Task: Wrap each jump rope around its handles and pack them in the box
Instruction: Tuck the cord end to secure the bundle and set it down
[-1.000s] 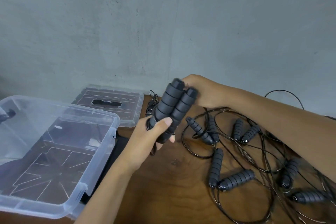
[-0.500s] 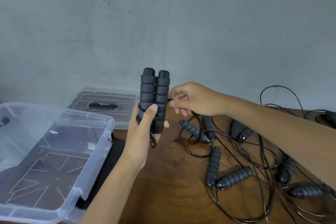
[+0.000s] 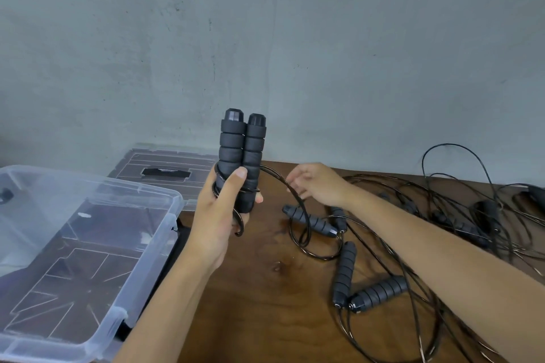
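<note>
Head view: left hand (image 3: 219,215) grips a pair of handles (image 3: 241,156) side by side, upright, above the table edge. Thumb lies across the front of the lower half, fingers curl round the back. A few turns of black rope (image 3: 277,181) sit around the lower part of the pair, just by the thumb; a short loop hangs below the hand.

From the handles the rope runs out right and curves down to the table. Right hand (image 3: 317,184) is beside that strand, fingers loosely curled; cannot tell if it pinches the rope or only touches it.

Clear plastic box (image 3: 88,342) sits lower left, open, nothing packed in it that I can see. Its lid (image 3: 165,158) lies flat behind it, against the wall (image 3: 324,38).

On the wooden table (image 3: 265,303), right of the hands: loose pile of more jump ropes (image 3: 436,215), cords tangled. One handle (image 3: 309,220) lies near the right hand, two more (image 3: 362,289) lie with their ends touching under the right forearm. Further handles far right, partly hidden in the cords.
</note>
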{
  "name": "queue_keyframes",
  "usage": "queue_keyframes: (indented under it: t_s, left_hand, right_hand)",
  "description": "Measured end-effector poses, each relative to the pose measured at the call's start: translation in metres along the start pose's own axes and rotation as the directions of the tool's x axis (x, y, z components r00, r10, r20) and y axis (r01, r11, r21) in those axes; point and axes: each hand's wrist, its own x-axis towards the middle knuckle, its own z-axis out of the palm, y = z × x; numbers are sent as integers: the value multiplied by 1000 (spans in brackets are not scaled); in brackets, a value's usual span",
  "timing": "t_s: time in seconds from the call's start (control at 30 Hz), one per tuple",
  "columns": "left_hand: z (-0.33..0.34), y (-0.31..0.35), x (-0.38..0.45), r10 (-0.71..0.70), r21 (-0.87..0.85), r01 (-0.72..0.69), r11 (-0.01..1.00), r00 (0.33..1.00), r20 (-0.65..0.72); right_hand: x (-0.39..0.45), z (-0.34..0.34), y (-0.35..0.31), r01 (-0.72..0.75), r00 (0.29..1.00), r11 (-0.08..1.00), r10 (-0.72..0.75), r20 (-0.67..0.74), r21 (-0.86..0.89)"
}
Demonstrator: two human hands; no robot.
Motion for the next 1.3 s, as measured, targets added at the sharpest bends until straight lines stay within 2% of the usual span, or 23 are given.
queue_keyframes:
  t_s: [0.03,0.1,0.23,0.37,0.53,0.63,0.7,0.77,0.83,1.03,1.13,1.2,1.3]
  left_hand:
    - [-1,-1,0,-2,0,2,1000,1000,-6]
    - [-2,-2,0,-10,-4,10,1000,1000,-11]
    - [-4,-4,0,-2,2,2,1000,1000,-31]
    - [-4,-2,4,58,54,-54,997,995,-86]
    - [1,3,18,204,145,-178,973,960,-193]
    - [8,5,29,291,202,-253,946,937,-192]
    - [17,8,37,315,203,-277,939,930,-189]
    - [26,12,44,335,207,-298,932,924,-181]
    - [33,16,50,351,206,-315,926,922,-166]
    - [47,26,51,368,173,-348,921,925,-98]
    - [48,28,46,359,155,-345,926,930,-77]
    - [47,30,41,345,149,-333,931,936,-65]
    - [45,30,31,308,140,-300,943,951,-38]
  right_hand:
    - [9,7,17,-39,999,988,38,-11,-151]
    - [21,22,48,-125,989,950,141,35,-287]
    - [29,48,82,-184,976,929,212,56,-320]
    - [30,55,93,-127,992,938,114,-60,-323]
    - [10,11,96,-178,973,973,152,-174,-149]
    - [-24,-17,89,-159,984,984,164,-62,87]
    - [-47,-24,81,-105,993,986,98,60,133]
    - [-61,-21,74,-63,987,995,52,155,71]
    - [-66,-9,69,-44,981,998,53,186,-52]
    - [-68,41,60,13,990,960,26,136,-278]
    - [-68,37,59,7,990,946,38,134,-323]
    - [-68,19,55,10,996,932,22,83,-363]
    - [-67,-22,44,-70,995,929,38,-96,-364]
